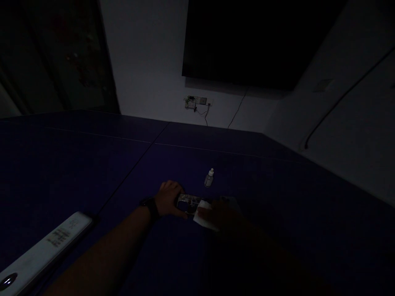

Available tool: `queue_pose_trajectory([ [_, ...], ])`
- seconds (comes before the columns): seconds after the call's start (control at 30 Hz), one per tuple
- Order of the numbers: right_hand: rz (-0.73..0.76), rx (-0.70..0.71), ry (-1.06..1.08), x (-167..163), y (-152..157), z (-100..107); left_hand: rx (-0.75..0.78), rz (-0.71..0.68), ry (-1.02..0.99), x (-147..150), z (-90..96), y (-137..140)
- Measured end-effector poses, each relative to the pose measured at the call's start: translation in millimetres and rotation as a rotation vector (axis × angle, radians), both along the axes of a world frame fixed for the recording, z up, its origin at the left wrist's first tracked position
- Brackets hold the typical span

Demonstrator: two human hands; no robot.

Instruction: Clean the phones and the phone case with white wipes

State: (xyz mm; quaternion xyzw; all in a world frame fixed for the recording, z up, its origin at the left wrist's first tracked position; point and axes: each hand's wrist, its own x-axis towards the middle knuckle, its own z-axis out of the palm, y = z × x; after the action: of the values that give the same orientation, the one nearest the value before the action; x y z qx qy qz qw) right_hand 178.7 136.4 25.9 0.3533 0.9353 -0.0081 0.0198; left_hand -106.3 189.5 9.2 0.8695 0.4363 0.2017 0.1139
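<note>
In the dim head view, my left hand [168, 199], with a black watch on its wrist, grips the left end of a flat oblong thing [191, 201] with a patterned face and a dark rounded patch. It looks like a phone in a case, but the dark hides its kind. My right hand [220, 213] is deep in shadow and presses a folded white cloth [203, 222] onto the right part of that thing. Just beyond them stands a small clear bottle [209, 179] with a white nozzle cap. A faint pale sheet-like thing [231, 202] shows beside my right hand.
A long white device with printed labels [46, 248] lies at the lower left of the dark blue surface [129, 156]. Behind are a white wall [148, 61] with sockets and cables [199, 102], and a large black screen [247, 41]. A black cable [348, 92] runs down the right wall.
</note>
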Motion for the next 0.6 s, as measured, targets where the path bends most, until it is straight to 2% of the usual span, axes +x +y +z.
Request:
queue_pose_trajectory([
  [0.17, -0.081, 0.057, 0.097, -18.2, 14.9, 10.6, -0.015, -0.007, -0.001, -0.2, -0.7, -0.3],
  [0.3, -0.026, 0.088, 0.023, -28.9, 19.8, 10.2, -0.03, -0.007, -0.001, -1.8, -0.7, 0.3],
  [0.47, 0.069, 0.079, -0.008, -20.2, 13.6, 1.1, -0.076, -0.027, -0.021, -6.0, 2.7, 2.6],
  [0.6, -0.005, 0.12, -0.013, -25.5, 29.7, 5.2, -0.125, -0.056, -0.026, -9.5, 5.6, 5.0],
])
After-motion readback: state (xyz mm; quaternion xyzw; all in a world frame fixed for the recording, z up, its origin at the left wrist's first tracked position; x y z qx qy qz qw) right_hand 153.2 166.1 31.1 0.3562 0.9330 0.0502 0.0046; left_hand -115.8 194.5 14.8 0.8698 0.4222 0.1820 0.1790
